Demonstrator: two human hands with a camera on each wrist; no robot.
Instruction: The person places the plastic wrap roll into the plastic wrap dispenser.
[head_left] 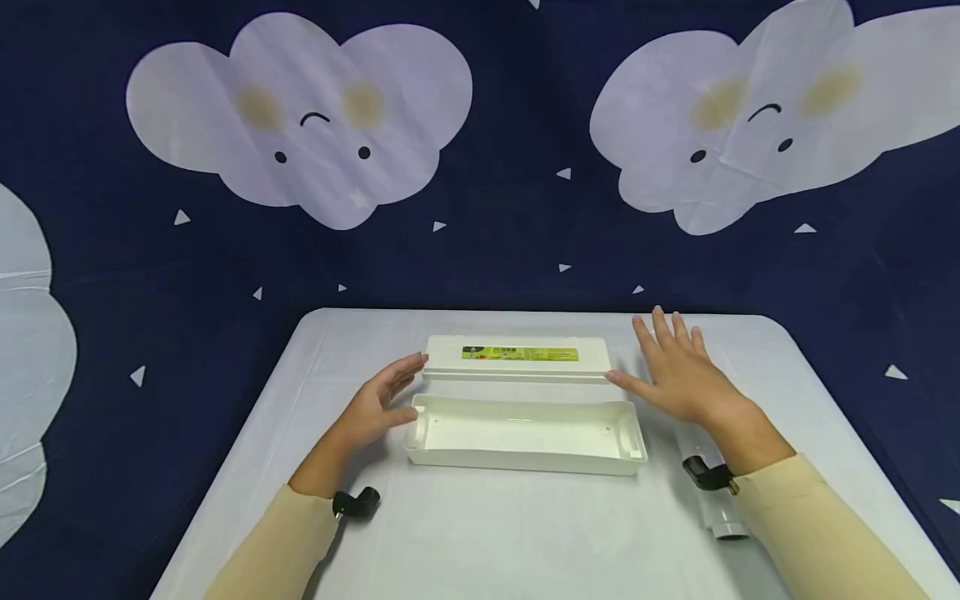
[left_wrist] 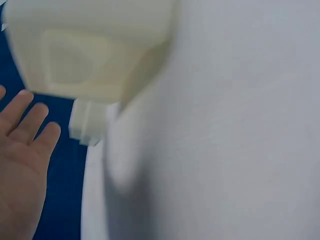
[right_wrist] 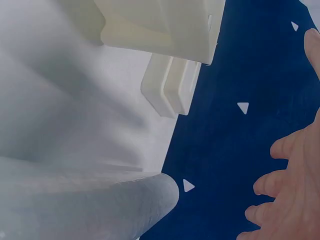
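A long white tray-like box (head_left: 517,457) lies with its hollow side up on the table. Behind it is a matching white lid (head_left: 442,358) with a yellow-green label. My left hand (head_left: 382,398) is at their left ends, fingers loosely extended and holding nothing. In the left wrist view the box end (left_wrist: 80,60) hangs close beside that hand. On the other side, my right hand (head_left: 678,375) spreads its fingers by the lid's right end, its thumb tip near the corner; contact is unclear. Under the right forearm lies a pale film roll (right_wrist: 90,205), partly hidden by the arm.
A white-covered table (head_left: 480,533) carries everything, its back edge just behind the lid. Beyond it hangs a dark blue cloth (head_left: 517,192) with pale clouds and small triangles. Small black camera mounts (head_left: 356,503) sit on both wrists.
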